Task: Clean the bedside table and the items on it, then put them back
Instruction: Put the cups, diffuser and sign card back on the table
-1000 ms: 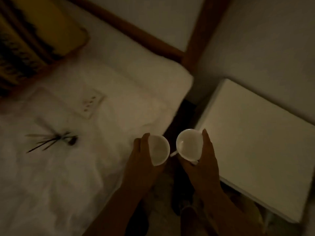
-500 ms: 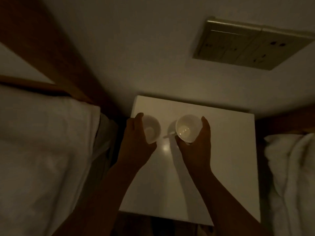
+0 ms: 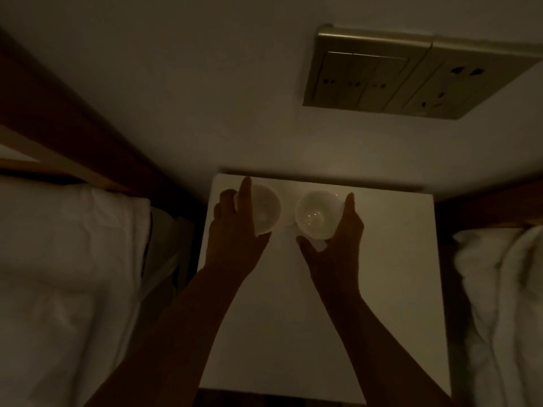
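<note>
Left hand [image 3: 235, 230] grips the left cup [image 3: 266, 210], right hand [image 3: 338, 248] the right cup [image 3: 314, 215], fingers [image 3: 245, 195] curled round each, both at the counter's [image 3: 382, 289] twelve o'clock edge.

light: very dim, warm | shadows: heavy on forearms | blur: soft | edges: wide-angle warped

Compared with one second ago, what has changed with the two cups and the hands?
Both cups were carried from the gap beside the bed to the far end of the bedside table, near the wall. The left hand still grips the left cup, the right hand the right cup; nothing was let go.
</note>
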Tool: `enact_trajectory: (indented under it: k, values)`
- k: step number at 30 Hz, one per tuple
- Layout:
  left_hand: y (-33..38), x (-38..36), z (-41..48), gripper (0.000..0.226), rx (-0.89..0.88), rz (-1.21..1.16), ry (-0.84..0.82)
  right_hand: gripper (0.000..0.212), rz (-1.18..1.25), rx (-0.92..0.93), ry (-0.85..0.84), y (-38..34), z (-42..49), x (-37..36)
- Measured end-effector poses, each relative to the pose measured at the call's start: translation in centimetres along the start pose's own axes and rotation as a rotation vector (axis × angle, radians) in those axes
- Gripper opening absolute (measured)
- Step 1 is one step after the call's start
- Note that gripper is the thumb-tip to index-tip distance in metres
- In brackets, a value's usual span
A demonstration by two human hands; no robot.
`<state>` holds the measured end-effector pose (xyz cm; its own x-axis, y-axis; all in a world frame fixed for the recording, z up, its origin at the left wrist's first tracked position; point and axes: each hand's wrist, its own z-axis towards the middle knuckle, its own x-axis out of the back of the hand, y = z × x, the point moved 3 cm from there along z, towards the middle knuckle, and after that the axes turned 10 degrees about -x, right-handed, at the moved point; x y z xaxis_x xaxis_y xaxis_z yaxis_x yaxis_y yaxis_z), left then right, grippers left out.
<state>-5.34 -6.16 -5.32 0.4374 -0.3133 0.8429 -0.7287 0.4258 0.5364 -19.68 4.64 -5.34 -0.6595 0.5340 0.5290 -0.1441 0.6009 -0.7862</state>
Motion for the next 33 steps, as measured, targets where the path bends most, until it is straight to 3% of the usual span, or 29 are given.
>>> enact_trajectory:
  k: [3, 6, 9, 12, 15, 16, 19, 22, 27, 28, 31, 33]
  values:
    - [-0.2, 0.8, -1.2, 0.115, 0.038, -0.109, 0.023, 0.113, 0.073, -0.055, -0.005, 2.0, -1.8, 0.8]
    - [-2.3, 2.7, -4.9, 0.103, 0.118, -0.237, 0.099, 0.102, -0.016, -0.062, -0.005, 3.6, -5.7, 0.2]
    - [-5.4, 3.8, -10.4, 0.091, 0.287, -0.291, 0.023, 0.086, -0.032, -0.055, -0.045, 3.8, -11.2, -2.4]
    - [-9.2, 5.2, -17.4, 0.062, 0.49, -0.322, -0.027, 0.069, -0.075, -0.007, -0.182, 2.2, -17.2, -7.0]
    - [-12.0, 6.9, -23.7, 0.013, 0.481, -0.346, -0.083, 0.054, -0.106, 0.065, -0.373, 0.2, -22.2, -11.2]
    - [-13.3, 7.9, -26.1, 0.012, 0.499, -0.337, -0.072, 0.048, -0.139, 0.108, -0.431, -0.6, -24.0, -12.8]
    - [-17.2, 10.3, -33.2, 0.028, 0.651, -0.338, 0.001, 0.03, -0.271, 0.286, -0.615, -3.0, -29.0, -17.5]
    - [-21.1, 12.5, -39.9, 0.027, 0.798, -0.371, 0.133, 0.025, -0.335, 0.435, -0.773, -5.5, -33.8, -22.7]
    - [-26.5, 16.5, -47.1, 0.019, 1.076, -0.291, 0.49, 0.033, -0.386, 0.606, -0.772, -9.7, -37.0, -30.5]
    - [-27.8, 17.0, -48.2, 0.024, 1.106, -0.29, 0.577, 0.039, -0.42, 0.635, -0.78, -10.5, -37.6, -32.5]
    - [-31.5, 17.6, -48.9, 0.068, 1.13, -0.366, 0.709, 0.048, -0.462, 0.682, -0.758, -12.6, -37.9, -37.2]
    - [-34.0, 17.9, -48.1, 0.072, 1.104, -0.382, 0.715, 0.052, -0.456, 0.683, -0.731, -13.8, -37.8, -40.3]
